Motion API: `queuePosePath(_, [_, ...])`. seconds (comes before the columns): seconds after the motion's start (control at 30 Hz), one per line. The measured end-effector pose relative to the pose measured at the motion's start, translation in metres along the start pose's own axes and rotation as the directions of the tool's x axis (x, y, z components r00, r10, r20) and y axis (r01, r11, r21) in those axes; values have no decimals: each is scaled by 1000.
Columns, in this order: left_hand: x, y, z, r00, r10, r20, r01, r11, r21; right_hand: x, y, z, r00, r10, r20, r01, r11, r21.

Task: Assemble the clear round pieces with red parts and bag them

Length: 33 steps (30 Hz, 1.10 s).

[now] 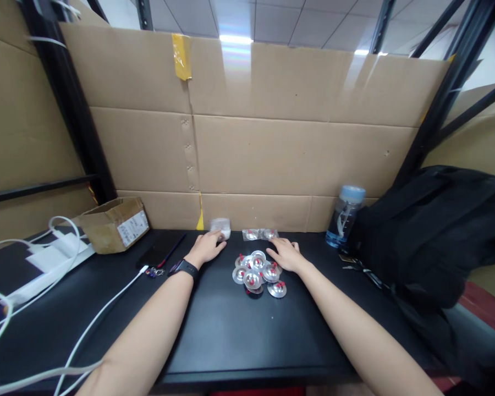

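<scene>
A pile of small silver metal discs [253, 279], domed like finger cymbals with red cord knots at their centres, lies on the black table between my hands. My left hand [207, 247] is at the upper left of the pile, palm down, thumb apart from the fingers. Its fingertips reach a stack of clear plastic bags [220, 224]; whether they press on it is hard to see. To the pile's right, my right hand [285, 254] rests palm down with fingers apart. Just beyond it lie two discs in clear packets [259, 235], close to its fingertips.
A cardboard box [107, 228], dark phone [160, 252], white power strip [45, 269] and white cables [103, 313] occupy the left. A water bottle [344, 217] and black backpack [429, 231] stand right. Behind rises a cardboard wall [272, 154].
</scene>
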<state>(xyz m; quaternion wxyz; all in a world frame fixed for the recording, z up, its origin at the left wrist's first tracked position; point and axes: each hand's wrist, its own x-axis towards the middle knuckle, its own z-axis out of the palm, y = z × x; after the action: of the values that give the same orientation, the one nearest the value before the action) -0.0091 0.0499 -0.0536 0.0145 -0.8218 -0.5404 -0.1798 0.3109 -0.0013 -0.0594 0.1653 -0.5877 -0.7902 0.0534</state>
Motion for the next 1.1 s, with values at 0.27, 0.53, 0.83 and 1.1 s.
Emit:
queuePosePath(0.27, [-4, 6, -3, 998, -54, 18, 53, 999, 7, -5, 2, -19, 993, 17, -120, -33, 991, -133])
queuePosePath(0.53, [-5, 9, -8, 998, -36, -53, 38, 998, 42, -5, 22, -20, 998, 22, -63, -25, 999, -48])
queuePosePath(0.83, [-8, 15, -18, 997, -15, -77, 21, 997, 78, -3, 22, -23, 906, 33, -423, 152, 906, 395])
queuePosePath(1.1, [-11, 16, -25, 998, -51, -42, 55, 992, 110, -13, -15, -28, 914, 137, -382, 243, 570, 785])
